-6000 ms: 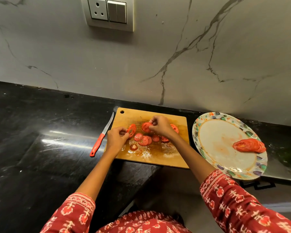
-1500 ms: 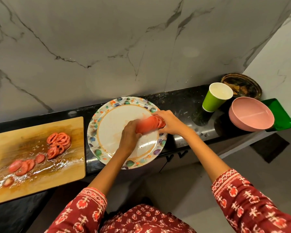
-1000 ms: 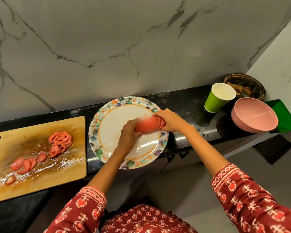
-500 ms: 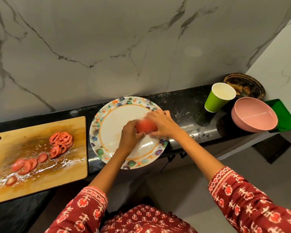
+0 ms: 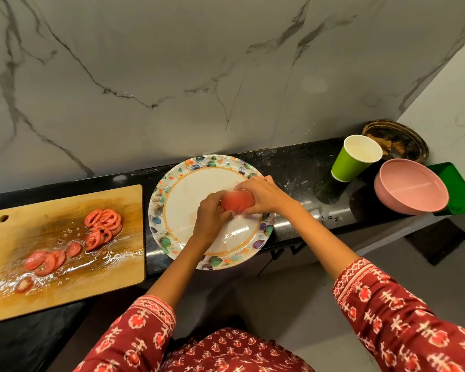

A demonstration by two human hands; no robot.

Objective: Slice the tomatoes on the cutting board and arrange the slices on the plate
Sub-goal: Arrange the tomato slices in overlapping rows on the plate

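A stack of red tomato slices is held over the middle of the floral-rimmed plate. My left hand grips the stack from the left and my right hand curls round it from the right and top. The slices look blurred between my fingers. The wooden cutting board lies to the left, wet with juice, with several loose tomato slices on it in two groups.
A green paper cup, a pink bowl, a green tray and a dark round dish stand at the right end of the black counter. The marble wall runs close behind; the counter's front edge passes under the plate.
Six seconds ago both hands gathered slices on the board. In the last second and a half the stack has shifted slightly left over the plate, and my right hand has closed further over it.
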